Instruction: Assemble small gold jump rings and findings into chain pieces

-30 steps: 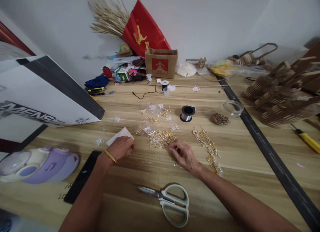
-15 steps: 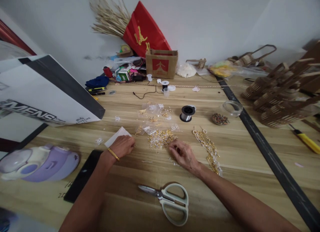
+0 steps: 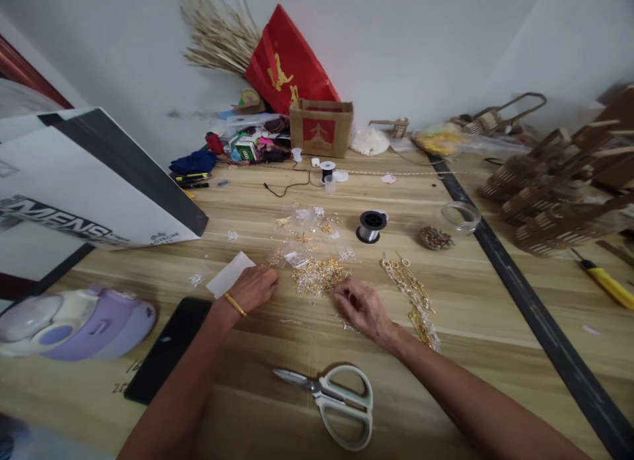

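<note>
While the right hand [image 3: 364, 308] rests with curled fingers at the near edge of the gold-and-silver bead heap [image 3: 319, 277], the left hand [image 3: 253, 288] sits bent just beside it, partly over the white paper [image 3: 230, 275]; cannot tell if either pinches a piece, fingertips hidden or too small. Heap lies loose on the wooden table [image 3: 257, 354], between the hands and a bit beyond. Beads look tiny, light, hard, probably slick, likely to roll or scatter if brushed; best picked singly between thumb and index fingertips. Gold-and-silver strands [image 3: 416, 295] lie beside the right hand, limp-looking, likely light, easily tangled; best taken by the rings [image 3: 405, 262] at the far end, other hand supporting the length. Fine links could bend if tugged. Scissors [image 3: 316, 386] flat, near side; wire spool [image 3: 370, 227] upright, beyond heap.
</note>
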A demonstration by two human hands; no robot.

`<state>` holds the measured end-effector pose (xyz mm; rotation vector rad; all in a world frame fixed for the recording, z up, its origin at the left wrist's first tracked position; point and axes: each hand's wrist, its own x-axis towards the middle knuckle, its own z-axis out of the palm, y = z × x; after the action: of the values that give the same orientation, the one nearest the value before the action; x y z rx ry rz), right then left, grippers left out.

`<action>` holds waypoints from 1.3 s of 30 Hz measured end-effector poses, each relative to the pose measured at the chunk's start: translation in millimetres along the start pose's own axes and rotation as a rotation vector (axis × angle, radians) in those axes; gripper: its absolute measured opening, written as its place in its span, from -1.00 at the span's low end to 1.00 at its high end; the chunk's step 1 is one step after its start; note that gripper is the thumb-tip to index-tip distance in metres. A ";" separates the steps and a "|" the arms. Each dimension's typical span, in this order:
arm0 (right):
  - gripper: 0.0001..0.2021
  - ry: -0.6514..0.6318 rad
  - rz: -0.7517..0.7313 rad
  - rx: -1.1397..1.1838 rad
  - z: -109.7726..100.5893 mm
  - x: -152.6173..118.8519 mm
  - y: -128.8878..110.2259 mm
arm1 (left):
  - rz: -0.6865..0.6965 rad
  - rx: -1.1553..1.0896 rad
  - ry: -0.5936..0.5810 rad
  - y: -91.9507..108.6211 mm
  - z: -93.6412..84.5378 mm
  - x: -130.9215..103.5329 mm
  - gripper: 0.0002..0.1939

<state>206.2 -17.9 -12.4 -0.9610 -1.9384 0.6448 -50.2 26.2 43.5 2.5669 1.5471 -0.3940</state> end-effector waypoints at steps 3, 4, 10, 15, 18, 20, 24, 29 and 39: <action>-0.88 -0.001 0.005 -0.008 0.0 -0.1 -0.1 | 0.019 -0.038 0.033 5.2 1.0 5.9 -0.81; -0.88 0.000 0.006 -0.009 0.0 -0.2 -0.1 | 0.024 -0.053 0.050 7.0 1.7 8.2 -0.81; -0.88 -0.001 -0.005 0.010 -0.8 0.1 0.6 | 0.092 -0.176 0.184 15.7 5.7 17.5 -0.82; -0.89 -0.004 -0.035 0.034 -1.3 1.1 1.5 | 0.116 -0.358 0.276 24.4 5.2 18.9 -0.85; -0.88 0.002 -0.023 0.039 -0.8 0.9 1.6 | 0.121 -0.472 0.324 29.4 6.2 20.4 -0.86; -0.87 -0.002 -0.005 0.042 -0.3 0.6 1.6 | 0.136 -0.506 0.341 31.7 7.9 21.7 -0.88; -0.88 0.002 0.014 0.040 0.6 0.6 1.9 | 0.201 -0.529 0.316 35.6 11.5 22.9 -0.88; -0.88 0.004 0.029 0.032 0.5 1.4 0.9 | 0.245 -0.500 0.303 41.6 15.6 23.0 -0.89; -0.85 0.048 0.192 0.094 3.4 -2.5 6.5 | 0.239 -0.401 0.301 45.7 22.4 22.0 -0.89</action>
<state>206.5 -16.4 -20.0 -1.1015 -1.7720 0.8076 -3.8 18.2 14.3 2.5167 1.2141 0.3100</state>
